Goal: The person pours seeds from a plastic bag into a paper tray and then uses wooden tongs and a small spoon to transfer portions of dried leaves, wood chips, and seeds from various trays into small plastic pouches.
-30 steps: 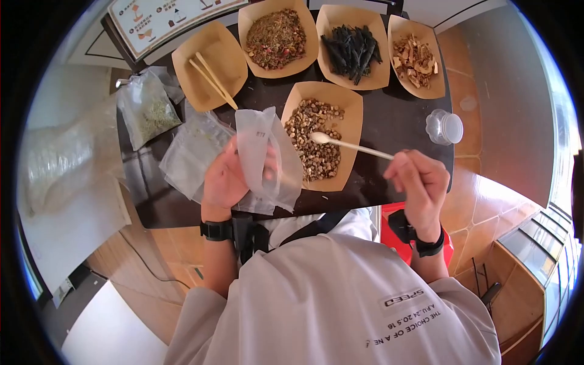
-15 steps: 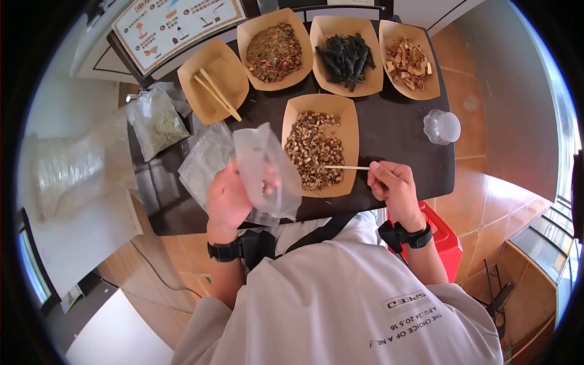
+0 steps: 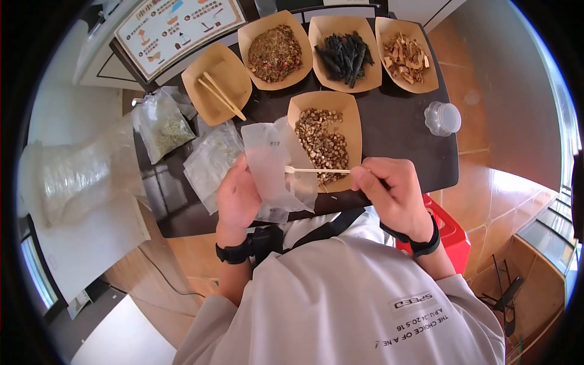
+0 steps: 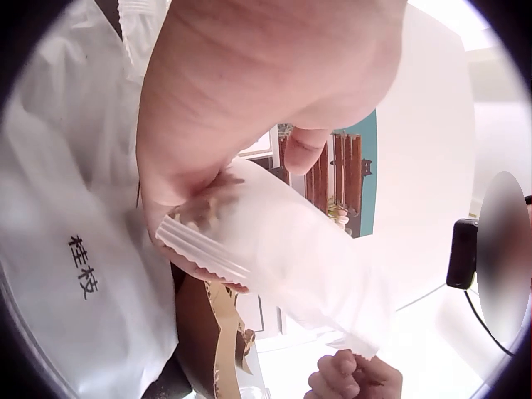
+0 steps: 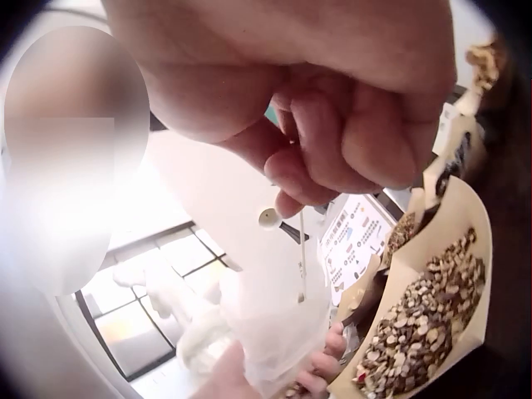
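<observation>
My left hand [image 3: 237,198] holds a small translucent bag [image 3: 267,164], with fingers behind it. In the left wrist view a few small dark bits show through the bag [image 4: 208,212] near its crimped end. Thumb and fingers of my right hand [image 3: 392,191] pinch the end of a thin pale spoon [image 3: 322,171]. The spoon's small bowl lies right at the bag's open side and overlaps it in the head view; in the right wrist view the spoon [image 5: 303,258] points down toward the bag. Beneath it stands a paper tray [image 3: 353,115] of small chopped brown-and-cream pieces [image 3: 325,143].
Along the back sit a tray [image 3: 194,79] with wooden tongs [image 3: 220,96], a tray of reddish-brown herb mix [image 3: 275,53], one of black strips [image 3: 344,59] and one of tan slices [image 3: 406,58]. A clear jar [image 3: 442,118] stands right; herb bags [image 3: 164,128] lie left.
My right hand has dipped the spoon into the chopped pieces, then carried it left to the bag. The left hand has kept hold of the bag and shifted slightly right.
</observation>
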Demonstrator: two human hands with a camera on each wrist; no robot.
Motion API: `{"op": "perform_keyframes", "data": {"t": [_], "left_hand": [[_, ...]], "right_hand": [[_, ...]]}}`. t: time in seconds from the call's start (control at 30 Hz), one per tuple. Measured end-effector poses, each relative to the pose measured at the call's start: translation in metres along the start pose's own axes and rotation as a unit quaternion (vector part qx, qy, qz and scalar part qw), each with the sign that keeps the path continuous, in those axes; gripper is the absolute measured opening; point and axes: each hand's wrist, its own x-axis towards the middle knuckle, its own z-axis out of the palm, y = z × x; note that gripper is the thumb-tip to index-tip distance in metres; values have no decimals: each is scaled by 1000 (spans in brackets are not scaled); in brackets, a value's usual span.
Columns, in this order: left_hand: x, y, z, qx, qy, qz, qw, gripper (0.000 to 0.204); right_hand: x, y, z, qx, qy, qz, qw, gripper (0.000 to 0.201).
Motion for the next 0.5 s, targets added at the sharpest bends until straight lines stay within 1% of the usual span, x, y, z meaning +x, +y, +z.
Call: {"op": "perform_keyframes", "data": {"t": [0.03, 0.07, 0.13, 0.17, 0.2, 0.23, 0.27, 0.33, 0.37, 0.43, 0.47, 0.5], "left_hand": [[0, 2, 2, -15, -36, 2, 999, 52], [2, 3, -3, -13, -38, -2, 999, 52], [7, 5, -13, -26, -53, 1, 998, 45], [7, 7, -13, -23, -57, -3, 998, 45], [7, 10, -9, -30, -20, -10, 999, 44], [6, 11, -6, -35, 16, -17, 999, 43], [7, 10, -4, -31, 10, -23, 999, 43], [10, 8, -2, 6, 20, -28, 999, 43], [13, 6, -3, 9, 13, -33, 999, 43], [17, 2, -6, 19, -36, -80, 996, 42], [17, 1, -6, 21, -38, -82, 996, 42], [17, 1, -3, 44, -63, -79, 994, 42]], "right_hand": [[-1, -7, 1, -17, 23, -27, 999, 28], [-4, -12, -5, -17, 27, -25, 999, 28], [-16, -15, -26, 0, 81, 56, 995, 26], [-21, -2, -27, -25, 131, 37, 990, 26], [-25, 4, -29, -84, 146, 68, 983, 25], [-29, 15, -26, -134, 145, 73, 977, 25], [-32, 27, -22, -185, 146, 78, 969, 25], [-36, 36, -6, -77, 136, 127, 980, 26], [-37, 41, 3, -3, 120, 202, 972, 31], [-36, 49, 19, 98, 121, 252, 955, 36], [-34, 48, 25, 151, 122, 280, 940, 37], [-34, 49, 26, 151, 124, 281, 940, 37]]}}
